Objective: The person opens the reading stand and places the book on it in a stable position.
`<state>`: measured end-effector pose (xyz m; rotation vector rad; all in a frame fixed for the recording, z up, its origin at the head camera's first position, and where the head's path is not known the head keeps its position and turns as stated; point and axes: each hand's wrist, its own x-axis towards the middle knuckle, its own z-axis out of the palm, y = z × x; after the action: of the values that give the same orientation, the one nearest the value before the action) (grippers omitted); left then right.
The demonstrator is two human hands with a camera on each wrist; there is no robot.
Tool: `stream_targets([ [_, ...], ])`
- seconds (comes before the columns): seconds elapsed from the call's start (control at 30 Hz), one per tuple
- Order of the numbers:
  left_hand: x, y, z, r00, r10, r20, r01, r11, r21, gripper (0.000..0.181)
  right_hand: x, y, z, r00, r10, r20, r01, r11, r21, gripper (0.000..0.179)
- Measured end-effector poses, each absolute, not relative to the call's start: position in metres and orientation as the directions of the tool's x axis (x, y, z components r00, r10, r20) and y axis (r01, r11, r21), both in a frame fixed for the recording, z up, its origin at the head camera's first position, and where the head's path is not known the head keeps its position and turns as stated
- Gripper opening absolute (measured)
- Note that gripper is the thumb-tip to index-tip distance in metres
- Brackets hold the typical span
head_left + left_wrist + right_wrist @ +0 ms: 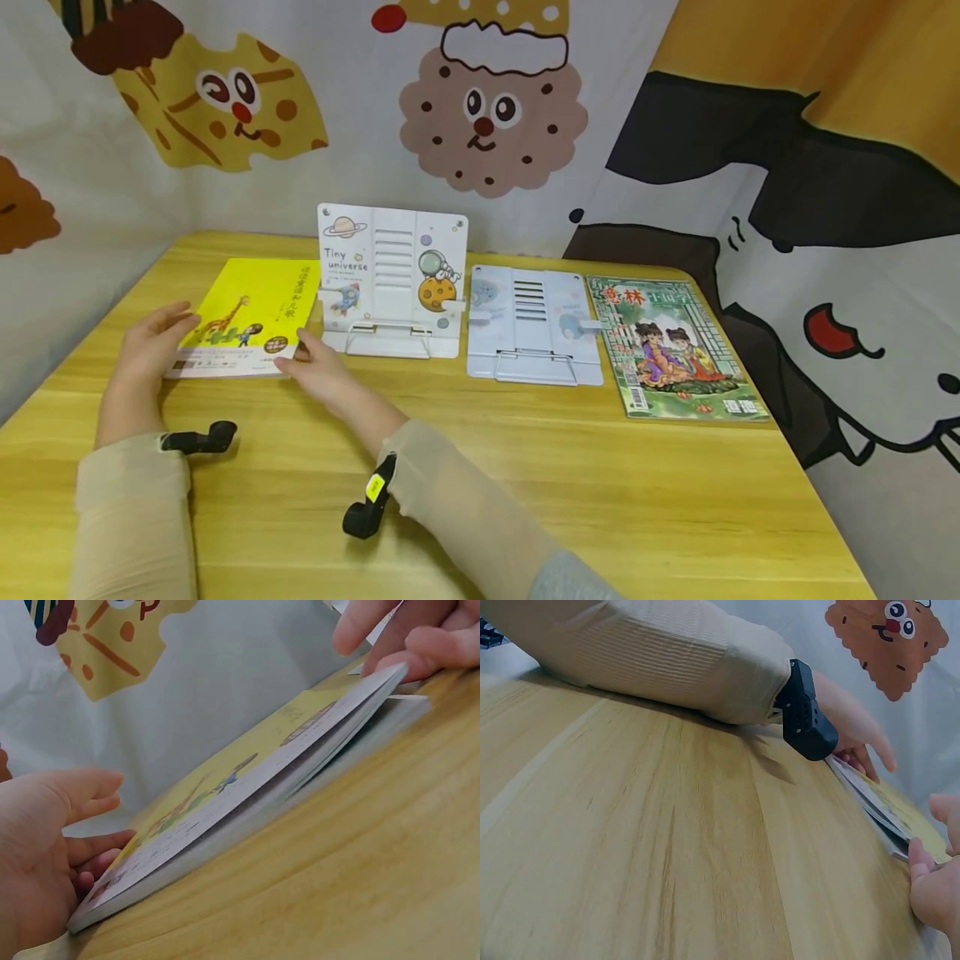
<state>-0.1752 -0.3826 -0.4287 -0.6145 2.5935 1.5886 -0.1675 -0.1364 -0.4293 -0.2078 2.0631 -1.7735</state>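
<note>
A yellow book (255, 292) with a giraffe picture and a white bottom strip lies on the left of the table. Its near right corner is raised, leaving a dark gap above a lower layer in the left wrist view; whether that layer is pages or another book I cannot tell. My right hand (321, 371) holds this raised corner, thumb at the near edge (921, 855). Along the book's left edge rests my left hand (153, 346), fingers loosely extended and touching the side. Its lower fingers are partly hidden behind the book in the left wrist view.
Right of the book stands a white "Tiny universe" book stand (393, 283). Beside it, a pale blue stand (532, 325) leans lower, and a green illustrated magazine (678, 350) lies further right. A cartoon-printed curtain (352, 167) hangs behind the wooden table (600, 492).
</note>
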Motion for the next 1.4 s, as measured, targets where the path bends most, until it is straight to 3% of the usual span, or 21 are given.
stream_targets([
  [0.2,-0.173,-0.380,-0.427,-0.925,-0.287,-0.248,-0.353,0.408,0.842,0.077,-0.168,-0.138,-0.430,-0.912,-0.352,-0.209,0.119,0.262,-0.958,0.062],
  [0.63,-0.167,-0.381,-0.421,-0.910,-0.323,-0.261,-0.369,0.340,0.865,0.077,-0.165,-0.140,-0.429,-0.938,-0.302,-0.169,0.079,0.288,-0.954,0.061],
  [0.8,-0.167,-0.382,-0.424,-0.910,-0.347,-0.228,-0.362,0.393,0.845,0.077,-0.162,-0.139,-0.429,-0.939,-0.309,-0.151,0.056,0.296,-0.954,0.063],
  [1.07,-0.165,-0.384,-0.431,-0.910,-0.364,-0.200,-0.346,0.398,0.850,0.059,-0.158,-0.141,-0.431,-0.935,-0.338,-0.108,0.012,0.274,-0.962,0.069],
  [1.17,-0.164,-0.385,-0.431,-0.890,-0.411,-0.196,-0.341,0.317,0.885,0.053,-0.158,-0.142,-0.432,-0.934,-0.346,-0.087,0.004,0.235,-0.972,0.074],
  [1.23,-0.163,-0.386,-0.431,-0.875,-0.443,-0.193,-0.300,0.185,0.936,0.051,-0.158,-0.142,-0.434,-0.936,-0.345,-0.073,-0.002,0.212,-0.977,0.077],
  [1.4,-0.160,-0.385,-0.426,-0.848,-0.512,-0.136,-0.036,-0.199,0.979,0.044,-0.158,-0.141,-0.436,-0.935,-0.351,-0.046,-0.019,0.180,-0.983,0.081],
])
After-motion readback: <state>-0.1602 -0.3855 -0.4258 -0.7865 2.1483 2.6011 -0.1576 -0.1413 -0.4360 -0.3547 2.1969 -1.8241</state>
